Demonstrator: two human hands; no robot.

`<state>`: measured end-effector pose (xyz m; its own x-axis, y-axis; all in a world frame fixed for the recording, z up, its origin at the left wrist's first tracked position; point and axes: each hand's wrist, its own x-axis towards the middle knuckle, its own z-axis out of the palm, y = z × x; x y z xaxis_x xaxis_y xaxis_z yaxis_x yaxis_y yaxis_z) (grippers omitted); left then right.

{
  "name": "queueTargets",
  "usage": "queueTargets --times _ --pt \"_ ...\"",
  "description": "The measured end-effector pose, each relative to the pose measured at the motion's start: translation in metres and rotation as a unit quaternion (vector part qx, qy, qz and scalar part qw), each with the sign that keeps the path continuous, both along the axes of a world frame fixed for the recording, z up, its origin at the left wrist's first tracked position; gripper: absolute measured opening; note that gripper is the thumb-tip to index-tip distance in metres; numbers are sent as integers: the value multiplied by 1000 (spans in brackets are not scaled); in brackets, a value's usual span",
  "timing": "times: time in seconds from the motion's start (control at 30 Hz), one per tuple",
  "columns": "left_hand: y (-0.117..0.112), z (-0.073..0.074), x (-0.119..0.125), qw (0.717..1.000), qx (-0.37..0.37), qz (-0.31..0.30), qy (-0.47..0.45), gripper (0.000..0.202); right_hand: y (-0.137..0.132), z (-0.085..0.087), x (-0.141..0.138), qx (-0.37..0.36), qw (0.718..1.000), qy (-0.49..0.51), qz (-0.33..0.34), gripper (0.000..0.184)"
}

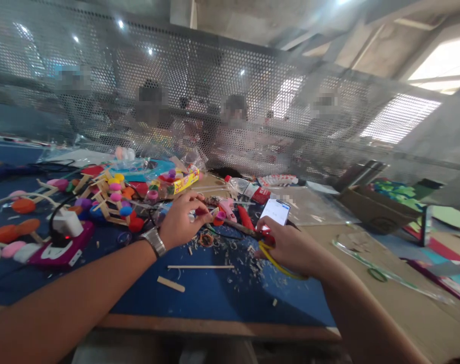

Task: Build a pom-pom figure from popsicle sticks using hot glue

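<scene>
My left hand (184,218), with a metal watch (154,241) at its wrist, is closed above the middle of the blue table. A small pink and orange piece (219,218) shows at its fingertips; its kind is unclear. My right hand (285,245) grips a pair of scissors with yellow handles (278,264), and the dark blades point left toward that piece. Whether the blades touch it cannot be made out. Below lie a thin wooden stick (200,267), a flat craft stick (171,284) and scattered shavings (248,268).
Left of my hands are a purple power strip (65,247) with a white charger (67,225) and several stick frames with coloured balls (116,199). Farther back lie a plastic bottle (256,192) and a lit phone (275,211). A cardboard box (377,207) stands right, before a perforated screen (199,101).
</scene>
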<state>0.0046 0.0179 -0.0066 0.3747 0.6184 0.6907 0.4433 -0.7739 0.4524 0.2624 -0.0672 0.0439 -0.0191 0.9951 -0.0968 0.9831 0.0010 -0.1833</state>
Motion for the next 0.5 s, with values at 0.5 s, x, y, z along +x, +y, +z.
queueTargets --times 0.5 --pt "4 -3 -2 998 -6 -27 55 9 -23 2 -8 -59 983 -16 173 21"
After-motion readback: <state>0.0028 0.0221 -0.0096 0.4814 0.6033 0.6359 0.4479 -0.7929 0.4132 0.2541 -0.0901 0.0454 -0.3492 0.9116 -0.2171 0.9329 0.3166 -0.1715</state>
